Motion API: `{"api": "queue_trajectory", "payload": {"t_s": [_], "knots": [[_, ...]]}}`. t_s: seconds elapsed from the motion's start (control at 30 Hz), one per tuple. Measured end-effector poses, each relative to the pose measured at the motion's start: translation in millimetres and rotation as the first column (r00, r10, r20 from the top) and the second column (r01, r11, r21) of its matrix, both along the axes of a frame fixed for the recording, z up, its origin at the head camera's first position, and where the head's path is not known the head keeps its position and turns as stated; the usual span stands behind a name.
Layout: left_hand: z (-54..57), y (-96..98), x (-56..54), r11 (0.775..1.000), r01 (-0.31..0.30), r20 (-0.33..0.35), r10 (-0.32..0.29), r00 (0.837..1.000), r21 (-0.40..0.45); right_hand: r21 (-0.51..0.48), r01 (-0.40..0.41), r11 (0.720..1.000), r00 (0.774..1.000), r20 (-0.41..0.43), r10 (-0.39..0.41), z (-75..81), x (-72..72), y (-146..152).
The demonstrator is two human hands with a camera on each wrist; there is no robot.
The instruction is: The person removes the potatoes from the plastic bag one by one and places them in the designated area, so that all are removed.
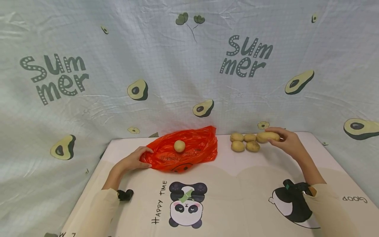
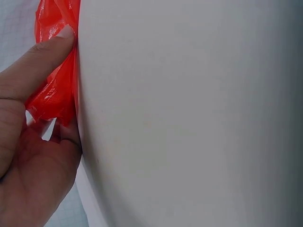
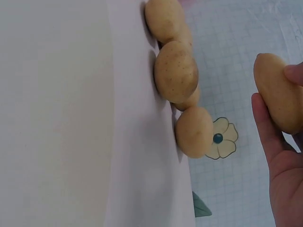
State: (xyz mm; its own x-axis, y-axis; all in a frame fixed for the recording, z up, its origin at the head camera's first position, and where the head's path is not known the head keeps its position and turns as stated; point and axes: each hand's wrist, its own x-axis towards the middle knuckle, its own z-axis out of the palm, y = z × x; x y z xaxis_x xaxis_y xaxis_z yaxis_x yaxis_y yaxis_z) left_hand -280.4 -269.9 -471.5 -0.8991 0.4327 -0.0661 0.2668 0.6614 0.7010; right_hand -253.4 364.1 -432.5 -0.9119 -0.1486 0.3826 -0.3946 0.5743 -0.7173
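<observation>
My left hand (image 1: 137, 159) grips the left end of a crumpled red plastic bag (image 1: 165, 158), its thumb and fingers at opposite edges. In the left wrist view the thumb lies on the red film, and the other fingers are partly hidden. One potato (image 1: 179, 146) is at the middle of the bag; whether it lies inside or on top I cannot tell. My right hand (image 1: 287, 141) holds a long potato (image 3: 279, 92) between thumb and fingers, raised off the table. Just left of it, several potatoes (image 1: 253, 146) lie in a close group on the table.
A pale table cover (image 1: 228, 191) with a printed panda lies beneath everything. Behind the table hangs a light sheet (image 1: 165, 65) printed with avocados and lettering. Each wrist wears a dark camera (image 1: 125, 195).
</observation>
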Motion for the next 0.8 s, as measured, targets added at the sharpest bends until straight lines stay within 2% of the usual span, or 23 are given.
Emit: {"api": "queue_trajectory", "payload": {"t_s": [0.23,0.53,0.67,0.8], "knots": [[1.0,0.0,0.4,1.0,0.004,-0.003,-0.004,1.0,0.001,-0.001,0.012,1.0,1.0,0.001,-0.012,-1.6,0.9,0.5],[0.5,0.4,0.7,1.0,0.008,-0.005,-0.008,1.0,0.005,-0.006,0.102,0.995,0.993,-0.052,-0.103,0.2,3.1,-2.5],[0.6,0.8,1.2,1.0,-0.004,0.004,0.004,1.0,0.003,0.016,0.108,0.994,0.993,-0.042,-0.107,4.0,8.3,-6.1],[1.2,1.3,1.7,1.0,-0.017,0.019,0.017,1.0,0.004,0.035,0.098,0.995,0.995,-0.034,-0.097,0.2,7.1,-1.9]]}}
